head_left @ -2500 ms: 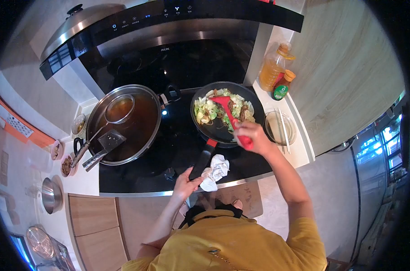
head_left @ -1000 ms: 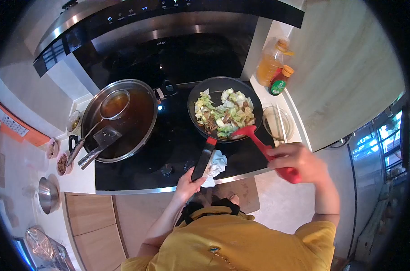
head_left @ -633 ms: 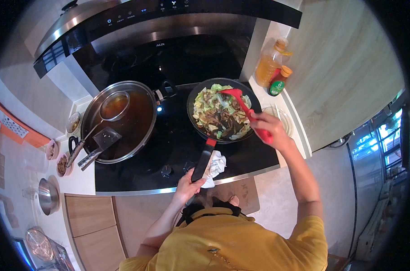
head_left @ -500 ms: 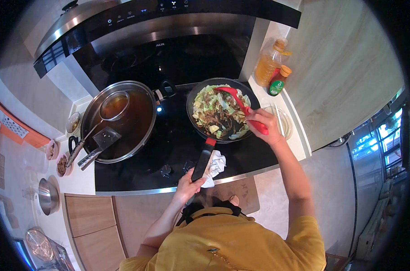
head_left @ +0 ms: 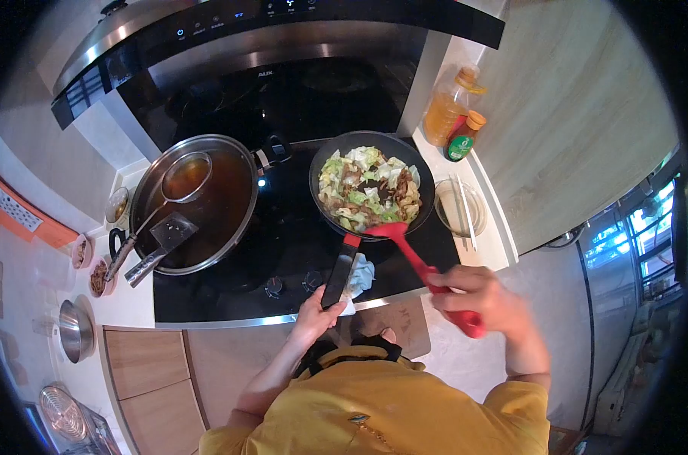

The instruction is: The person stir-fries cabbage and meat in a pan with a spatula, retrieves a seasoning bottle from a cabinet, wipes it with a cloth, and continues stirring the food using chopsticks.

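My left hand [head_left: 319, 314] is wrapped round the black handle of the frying pan [head_left: 427, 171], which sits on the right side of the black hob. Chopped cabbage [head_left: 351, 203] with brown strips, perhaps meat, lies in the pan. A red spatula [head_left: 413, 258] is gripped by its thick handle end in my right hand [head_left: 476, 298], to the right of the pan and near the hob's front edge. The spatula's head is at the pan's near rim. Under the pan handle lies a crumpled white cloth [head_left: 361, 274].
A wide pot [head_left: 254, 205] of brown liquid stands on the left, with a strainer [head_left: 186, 178] and a metal spatula [head_left: 173, 231] across it. On the right counter are an oil bottle [head_left: 444, 114], a sauce bottle [head_left: 465, 136] and chopsticks [head_left: 463, 208] over a glass bowl [head_left: 450, 214].
My right hand has drawn the red spatula from inside the pan back toward me and to the right. The food has shifted and bunched. My left hand stays on the handle.
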`<state>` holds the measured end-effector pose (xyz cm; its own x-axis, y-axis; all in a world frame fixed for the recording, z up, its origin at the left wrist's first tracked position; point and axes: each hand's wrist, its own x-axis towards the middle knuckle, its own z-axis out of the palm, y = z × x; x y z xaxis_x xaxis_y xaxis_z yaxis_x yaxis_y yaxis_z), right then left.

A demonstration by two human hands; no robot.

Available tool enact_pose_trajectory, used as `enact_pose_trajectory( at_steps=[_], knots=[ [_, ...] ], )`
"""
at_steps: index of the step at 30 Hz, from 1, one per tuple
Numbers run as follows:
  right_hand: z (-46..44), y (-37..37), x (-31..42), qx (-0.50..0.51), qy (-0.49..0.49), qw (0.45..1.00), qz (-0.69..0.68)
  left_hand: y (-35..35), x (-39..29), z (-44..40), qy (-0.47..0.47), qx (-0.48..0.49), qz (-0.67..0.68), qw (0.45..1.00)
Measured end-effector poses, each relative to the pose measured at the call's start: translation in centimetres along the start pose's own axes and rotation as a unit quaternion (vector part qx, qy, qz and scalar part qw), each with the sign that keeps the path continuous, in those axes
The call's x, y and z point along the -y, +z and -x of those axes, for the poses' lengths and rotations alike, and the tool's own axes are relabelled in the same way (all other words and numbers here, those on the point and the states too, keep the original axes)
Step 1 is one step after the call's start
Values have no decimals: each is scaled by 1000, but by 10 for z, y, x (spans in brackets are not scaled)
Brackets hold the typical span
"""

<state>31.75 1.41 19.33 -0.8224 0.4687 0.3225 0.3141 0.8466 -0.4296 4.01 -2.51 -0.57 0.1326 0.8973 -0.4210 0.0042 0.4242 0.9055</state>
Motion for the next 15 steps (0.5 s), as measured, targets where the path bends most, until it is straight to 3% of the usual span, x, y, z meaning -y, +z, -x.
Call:
enact_pose_trajectory(
  at_steps=[2,4,6,7,10,14,15],
  knots=[
    [-11,20,-15,1,13,999,47,0,-2,0,-1,6,-6,1000],
    [-15,36,-53,-77,28,994,77,0,-9,3,-14,24,-1,1000],
    [-28,38,-71,-221,24,968,120,1,-10,5,-15,33,-1,999],
    [-31,35,-70,-223,21,967,123,4,-12,4,-14,39,4,999],
    [-40,23,-47,-417,121,877,204,12,-11,1,-7,59,39,997],
    [-48,44,-77,-469,236,837,152,21,5,-7,-5,84,26,996],
    [-48,54,-98,-465,252,825,197,20,8,-9,8,90,15,996]
  ],
)
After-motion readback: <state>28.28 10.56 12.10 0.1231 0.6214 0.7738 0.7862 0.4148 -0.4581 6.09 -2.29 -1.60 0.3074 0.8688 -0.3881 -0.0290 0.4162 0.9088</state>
